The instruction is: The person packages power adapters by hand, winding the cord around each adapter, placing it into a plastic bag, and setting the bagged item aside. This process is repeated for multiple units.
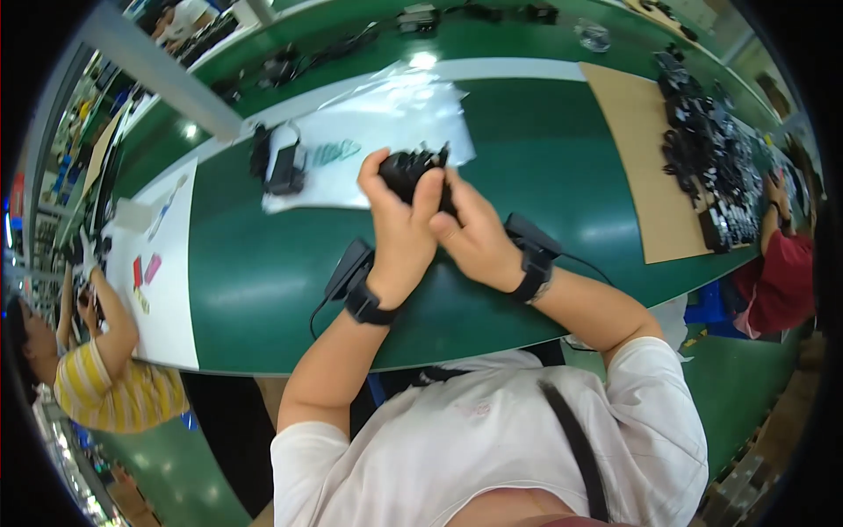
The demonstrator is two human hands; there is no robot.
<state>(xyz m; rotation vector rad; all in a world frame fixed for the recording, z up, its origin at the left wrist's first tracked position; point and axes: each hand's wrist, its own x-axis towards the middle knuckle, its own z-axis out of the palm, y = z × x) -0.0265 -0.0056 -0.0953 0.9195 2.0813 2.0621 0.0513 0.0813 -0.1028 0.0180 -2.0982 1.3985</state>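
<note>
Both my hands are closed around a black power adapter with its cord bundled [403,175], held above the green table. My left hand [400,230] wraps it from the left, thumb across the front. Against its right side press the fingers of my right hand [477,234]; they hide much of its lower part. Beyond my hands a clear plastic bag [386,127] lies flat. On the bag's left end rests another black power adapter [287,169] with its cable, beside some green twist ties [335,153].
At the right, a heap of black adapters and cables [716,154] lies by a brown cardboard sheet [645,189]. A white sheet [167,290] at left bears a red and a pink piece. A raised green shelf [492,39] runs behind. People work at both sides.
</note>
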